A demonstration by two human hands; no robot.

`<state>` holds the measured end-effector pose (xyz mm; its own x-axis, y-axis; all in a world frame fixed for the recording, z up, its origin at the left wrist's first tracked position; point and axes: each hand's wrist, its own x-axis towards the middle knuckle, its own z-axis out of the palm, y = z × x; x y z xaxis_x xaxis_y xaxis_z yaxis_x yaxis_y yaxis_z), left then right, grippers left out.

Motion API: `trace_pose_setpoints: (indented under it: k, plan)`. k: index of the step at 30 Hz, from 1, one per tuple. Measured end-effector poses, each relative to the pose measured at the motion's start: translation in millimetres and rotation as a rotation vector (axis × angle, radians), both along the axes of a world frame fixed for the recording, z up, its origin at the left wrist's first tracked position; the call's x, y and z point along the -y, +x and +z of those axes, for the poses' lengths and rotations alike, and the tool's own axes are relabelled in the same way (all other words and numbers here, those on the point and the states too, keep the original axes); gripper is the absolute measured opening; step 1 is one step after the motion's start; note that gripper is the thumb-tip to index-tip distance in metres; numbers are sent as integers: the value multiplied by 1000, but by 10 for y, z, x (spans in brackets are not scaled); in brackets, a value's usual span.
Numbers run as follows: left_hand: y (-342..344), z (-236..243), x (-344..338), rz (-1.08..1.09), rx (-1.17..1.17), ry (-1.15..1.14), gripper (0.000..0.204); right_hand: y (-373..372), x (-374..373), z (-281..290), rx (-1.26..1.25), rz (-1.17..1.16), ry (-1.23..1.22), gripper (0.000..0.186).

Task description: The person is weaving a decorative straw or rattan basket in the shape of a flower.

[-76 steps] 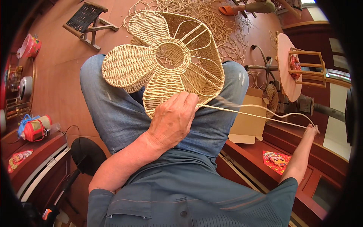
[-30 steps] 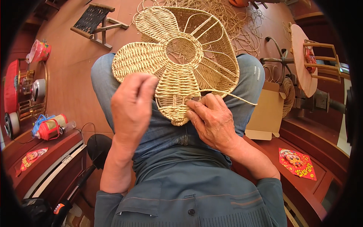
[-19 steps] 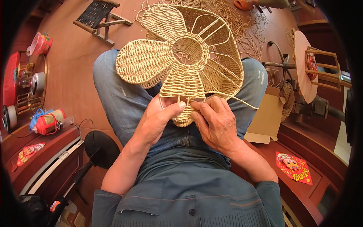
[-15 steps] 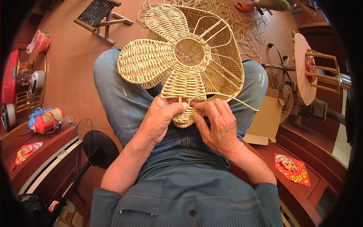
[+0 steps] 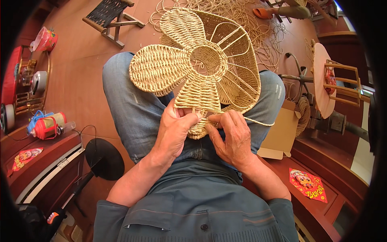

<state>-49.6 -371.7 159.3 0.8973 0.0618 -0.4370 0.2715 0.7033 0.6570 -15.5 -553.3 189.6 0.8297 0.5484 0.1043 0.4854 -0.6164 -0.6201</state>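
Both hands closed in since a moment ago — left hand point(image 5: 174, 135) and right hand point(image 5: 233, 139) fingers now pinching the straw-coloured woven flower-shaped frame's point(image 5: 197, 64) near petal, strand point(image 5: 260, 122) drawn taut rightward.

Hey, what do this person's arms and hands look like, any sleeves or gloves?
Both hands are bare, no gloves: left hand, right hand. The forearms are bare too. Grey-blue shirt sleeves are pushed up to about the elbows. No rings or watch show.

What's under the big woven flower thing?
Under the woven flower piece are the person's knees in blue jeans. Behind it, loose cane coils lie on the floor. The lap beneath its middle is covered.
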Motion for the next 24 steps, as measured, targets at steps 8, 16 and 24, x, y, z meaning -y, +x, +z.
trace_pose_setpoints:
  k: [8, 16, 24]
  plan:
    - [-44, -28, -71, -26, -46, -219, 47, -8, 6, 6, 17, -11, 13, 18]
    - [-33, 8, -87, 44, 0, 99, 50, -11, -32, 59, 48, -8, 41, 22]
    - [-46, 45, 49, 183, -1, 281, 37, -29, -128, 26, 74, 33, 32, 28]
